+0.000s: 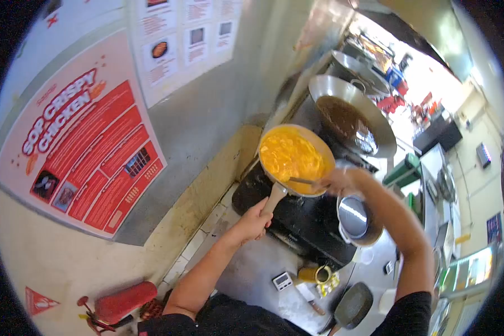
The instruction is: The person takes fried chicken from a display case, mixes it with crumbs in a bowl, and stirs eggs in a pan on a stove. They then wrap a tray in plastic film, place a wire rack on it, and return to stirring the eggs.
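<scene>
My left hand [255, 222] is closed around the pale handle of a frying pan [278, 195]. The pan is tilted over the black stove [297, 218]. Yellow-orange beaten egg [291, 152] spreads across its inside, partly in folds. My right hand [341, 182], blurred by motion, grips a thin dark utensil [301, 180] at the pan's right edge. The utensil's tip reaches into the egg; its exact kind cannot be made out. Just below my right hand and forearm is a metal pot [355, 218], partly hidden by the arm.
Beyond the pan stands a large wok [325, 85] of brown oil. A wall with posters [81, 145] runs along the left. On the near counter lie a timer [283, 281], a knife [315, 306], a yellow container [311, 274] and a square pan [354, 305]. A fire extinguisher [126, 302] is lower left.
</scene>
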The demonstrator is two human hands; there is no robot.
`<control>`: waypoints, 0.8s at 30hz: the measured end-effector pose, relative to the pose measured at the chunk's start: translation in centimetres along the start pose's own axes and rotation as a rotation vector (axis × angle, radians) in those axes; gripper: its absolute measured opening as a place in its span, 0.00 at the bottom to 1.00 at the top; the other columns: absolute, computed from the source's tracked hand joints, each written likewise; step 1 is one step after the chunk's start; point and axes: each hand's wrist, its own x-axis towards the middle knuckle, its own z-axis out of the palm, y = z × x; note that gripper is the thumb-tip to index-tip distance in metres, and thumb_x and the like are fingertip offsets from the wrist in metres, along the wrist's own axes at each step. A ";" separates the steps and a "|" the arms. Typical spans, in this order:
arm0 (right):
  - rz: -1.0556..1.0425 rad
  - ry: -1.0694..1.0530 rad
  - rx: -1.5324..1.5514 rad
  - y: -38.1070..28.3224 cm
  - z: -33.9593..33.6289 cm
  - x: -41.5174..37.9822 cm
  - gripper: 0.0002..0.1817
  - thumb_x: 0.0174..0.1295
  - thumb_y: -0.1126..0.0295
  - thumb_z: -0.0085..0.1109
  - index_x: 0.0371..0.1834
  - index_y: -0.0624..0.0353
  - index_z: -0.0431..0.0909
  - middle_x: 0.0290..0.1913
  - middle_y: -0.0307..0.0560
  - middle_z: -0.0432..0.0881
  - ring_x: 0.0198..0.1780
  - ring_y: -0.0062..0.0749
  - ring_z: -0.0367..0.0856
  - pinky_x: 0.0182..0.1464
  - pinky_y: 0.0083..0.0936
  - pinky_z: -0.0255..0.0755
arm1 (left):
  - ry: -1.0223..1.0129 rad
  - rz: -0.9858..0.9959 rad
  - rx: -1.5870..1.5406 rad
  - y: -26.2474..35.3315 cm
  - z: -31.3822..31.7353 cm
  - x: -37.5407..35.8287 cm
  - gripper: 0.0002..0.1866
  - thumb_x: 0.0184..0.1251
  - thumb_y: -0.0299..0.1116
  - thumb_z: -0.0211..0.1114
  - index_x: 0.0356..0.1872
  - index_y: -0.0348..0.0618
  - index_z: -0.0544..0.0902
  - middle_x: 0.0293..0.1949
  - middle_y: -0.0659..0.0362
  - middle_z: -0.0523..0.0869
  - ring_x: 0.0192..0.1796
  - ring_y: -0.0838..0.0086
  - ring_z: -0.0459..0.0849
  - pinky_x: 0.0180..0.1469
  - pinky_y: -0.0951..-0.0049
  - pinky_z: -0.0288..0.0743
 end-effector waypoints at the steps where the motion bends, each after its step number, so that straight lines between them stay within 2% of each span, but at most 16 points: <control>1: 0.072 0.058 0.131 -2.2 2.6 -1.2 0.12 0.62 0.50 0.63 0.37 0.43 0.82 0.17 0.24 0.60 0.16 0.13 0.55 0.15 0.14 0.46 | 0.007 -0.025 0.006 -0.3 -0.1 0.3 0.35 0.71 0.29 0.52 0.77 0.54 0.51 0.26 0.63 0.71 0.13 0.80 0.64 0.14 0.75 0.59; 3: 0.054 0.110 0.183 -1.9 2.5 1.9 0.12 0.63 0.52 0.62 0.39 0.45 0.82 0.18 0.24 0.60 0.16 0.15 0.55 0.16 0.16 0.47 | 0.012 0.015 0.009 -0.3 -0.3 0.5 0.35 0.71 0.29 0.52 0.77 0.53 0.51 0.26 0.63 0.71 0.14 0.80 0.65 0.14 0.75 0.58; 4: -0.120 0.212 -0.214 -0.8 1.1 5.0 0.11 0.64 0.54 0.60 0.41 0.47 0.82 0.19 0.29 0.67 0.17 0.21 0.63 0.17 0.21 0.56 | -0.001 0.004 0.007 0.0 -0.3 0.3 0.35 0.71 0.29 0.53 0.77 0.52 0.51 0.26 0.63 0.72 0.14 0.80 0.65 0.14 0.76 0.58; 6: -0.292 0.316 -0.620 -0.4 -0.1 6.2 0.12 0.65 0.56 0.59 0.43 0.49 0.82 0.20 0.34 0.74 0.18 0.27 0.71 0.19 0.25 0.64 | -0.018 0.002 0.003 0.1 -0.1 0.1 0.35 0.71 0.30 0.53 0.77 0.52 0.51 0.26 0.63 0.72 0.14 0.81 0.65 0.15 0.76 0.58; 8: -0.480 0.614 -1.697 -1.3 -0.1 5.6 0.11 0.67 0.61 0.54 0.43 0.53 0.82 0.31 0.50 0.84 0.33 0.42 0.85 0.34 0.35 0.78 | -0.003 -0.032 0.007 0.1 -0.1 0.1 0.34 0.71 0.29 0.52 0.76 0.54 0.54 0.26 0.63 0.71 0.15 0.81 0.65 0.16 0.76 0.59; 9: -0.480 0.619 -1.706 -1.8 -0.1 5.3 0.11 0.67 0.61 0.54 0.43 0.53 0.82 0.31 0.50 0.84 0.33 0.42 0.85 0.34 0.35 0.78 | -0.002 -0.023 0.004 0.2 -0.2 0.0 0.34 0.71 0.29 0.52 0.76 0.54 0.54 0.26 0.63 0.71 0.15 0.81 0.65 0.16 0.76 0.59; 11: -0.024 0.856 -1.249 -4.0 1.0 2.7 0.11 0.66 0.64 0.51 0.45 0.54 0.81 0.41 0.59 0.85 0.47 0.45 0.86 0.48 0.35 0.79 | -0.022 -0.033 -0.001 0.5 -0.2 -0.3 0.32 0.70 0.29 0.52 0.75 0.56 0.56 0.26 0.64 0.71 0.16 0.82 0.65 0.16 0.77 0.59; 12: -0.058 0.875 -1.326 -4.8 1.1 1.0 0.14 0.67 0.66 0.50 0.54 0.52 0.76 0.40 0.56 0.85 0.43 0.45 0.86 0.43 0.37 0.80 | -0.024 -0.025 -0.008 0.6 -0.1 -0.3 0.32 0.70 0.29 0.52 0.75 0.56 0.56 0.26 0.64 0.71 0.16 0.82 0.65 0.16 0.77 0.59; 13: -0.055 0.877 -1.335 -5.6 1.6 -0.7 0.14 0.67 0.66 0.50 0.54 0.52 0.76 0.40 0.56 0.85 0.43 0.45 0.86 0.43 0.37 0.80 | -0.024 -0.030 -0.019 0.6 -0.1 -0.4 0.32 0.70 0.30 0.52 0.74 0.55 0.57 0.26 0.64 0.71 0.16 0.82 0.65 0.17 0.77 0.59; 15: -0.208 1.036 -1.488 -7.5 3.1 -4.2 0.11 0.68 0.66 0.48 0.50 0.54 0.74 0.37 0.49 0.86 0.44 0.45 0.87 0.39 0.40 0.82 | -0.026 -0.037 -0.031 0.5 -0.1 -0.4 0.31 0.69 0.30 0.51 0.74 0.55 0.58 0.26 0.65 0.71 0.16 0.82 0.65 0.17 0.77 0.60; 16: -0.231 0.972 -1.536 -8.7 3.7 -6.1 0.12 0.70 0.66 0.45 0.54 0.54 0.69 0.36 0.50 0.85 0.42 0.46 0.87 0.37 0.40 0.82 | -0.030 -0.036 -0.048 0.4 -0.1 -0.4 0.32 0.69 0.30 0.51 0.74 0.56 0.57 0.27 0.65 0.71 0.16 0.82 0.65 0.17 0.78 0.60; 19: -0.214 0.956 -1.642 -10.6 4.3 -8.8 0.11 0.69 0.65 0.46 0.51 0.54 0.69 0.38 0.52 0.85 0.40 0.47 0.87 0.36 0.40 0.81 | -0.033 -0.049 -0.065 0.4 0.0 -0.5 0.32 0.69 0.31 0.51 0.74 0.56 0.56 0.27 0.65 0.71 0.17 0.83 0.65 0.18 0.78 0.60; 20: -0.238 0.978 -1.660 -10.6 3.6 -8.6 0.15 0.69 0.65 0.47 0.57 0.54 0.69 0.38 0.53 0.84 0.39 0.46 0.87 0.34 0.40 0.81 | -0.033 -0.058 -0.066 0.5 -0.1 -0.5 0.33 0.69 0.31 0.51 0.75 0.57 0.56 0.27 0.66 0.71 0.17 0.83 0.65 0.18 0.78 0.61; 21: -0.234 0.982 -1.648 -10.6 3.1 -8.4 0.15 0.69 0.65 0.47 0.57 0.54 0.69 0.38 0.53 0.84 0.39 0.46 0.87 0.34 0.40 0.81 | -0.037 -0.063 -0.055 0.4 -0.1 -0.5 0.33 0.69 0.31 0.51 0.75 0.57 0.56 0.27 0.66 0.71 0.17 0.83 0.65 0.18 0.78 0.61; 24: -0.352 1.013 -1.706 -9.4 0.6 -6.5 0.25 0.68 0.66 0.47 0.69 0.55 0.62 0.34 0.54 0.85 0.38 0.46 0.87 0.33 0.41 0.80 | -0.017 -0.073 -0.035 0.2 -0.2 -0.1 0.34 0.69 0.31 0.51 0.76 0.57 0.54 0.27 0.66 0.71 0.18 0.83 0.65 0.19 0.78 0.61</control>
